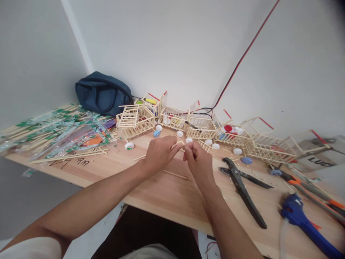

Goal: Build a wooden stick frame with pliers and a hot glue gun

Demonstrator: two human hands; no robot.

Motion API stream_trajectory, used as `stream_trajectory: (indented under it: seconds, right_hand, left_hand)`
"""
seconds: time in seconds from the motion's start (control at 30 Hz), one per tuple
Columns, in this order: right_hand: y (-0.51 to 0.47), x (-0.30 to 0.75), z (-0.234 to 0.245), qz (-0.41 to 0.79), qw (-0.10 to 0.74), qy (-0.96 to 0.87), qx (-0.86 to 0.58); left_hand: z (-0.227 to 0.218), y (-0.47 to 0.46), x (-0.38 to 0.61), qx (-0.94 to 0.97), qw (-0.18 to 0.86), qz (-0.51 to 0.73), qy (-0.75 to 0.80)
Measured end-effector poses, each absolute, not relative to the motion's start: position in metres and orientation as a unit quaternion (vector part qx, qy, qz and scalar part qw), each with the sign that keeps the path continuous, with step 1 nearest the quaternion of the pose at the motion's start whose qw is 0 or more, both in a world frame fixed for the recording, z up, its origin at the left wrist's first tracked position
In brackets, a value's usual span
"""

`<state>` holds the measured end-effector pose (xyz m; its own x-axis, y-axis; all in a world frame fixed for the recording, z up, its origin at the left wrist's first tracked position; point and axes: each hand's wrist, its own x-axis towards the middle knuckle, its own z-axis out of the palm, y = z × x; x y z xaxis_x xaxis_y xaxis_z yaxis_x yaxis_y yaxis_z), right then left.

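Note:
My left hand (159,153) is closed in a pinch over the middle of the table, with a short, thin wooden stick (180,143) at its fingertips. Close against it, my right hand (198,158) pinches at the near end of the same stick; its fingers partly hide what they grip. Just behind both hands stands a row of small carts (201,129) built from wooden sticks, with bottle caps as wheels and red-tipped handles. A loose stick (174,175) lies on the wooden table (167,198) below my hands.
Wrapped chopsticks (67,133) are piled on the left, before a dark blue pouch (104,93). On the right lie black pliers (242,190), a blue glue gun (304,219) and orange-handled tools (309,189). Loose bottle caps, including a blue one (246,160), lie near the carts.

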<state>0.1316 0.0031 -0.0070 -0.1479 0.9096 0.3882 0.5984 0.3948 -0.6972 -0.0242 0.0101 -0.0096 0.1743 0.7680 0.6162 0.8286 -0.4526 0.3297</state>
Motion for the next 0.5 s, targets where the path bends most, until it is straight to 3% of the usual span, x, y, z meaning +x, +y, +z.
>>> stream_trajectory:
  seconds: [0.5]
  right_hand:
    - [0.0031, 0.1312, -0.0072, 0.194, 0.402, -0.734, -0.512]
  left_hand:
    - [-0.0101, 0.0092, -0.0241, -0.766, 0.045, -0.37, -0.524]
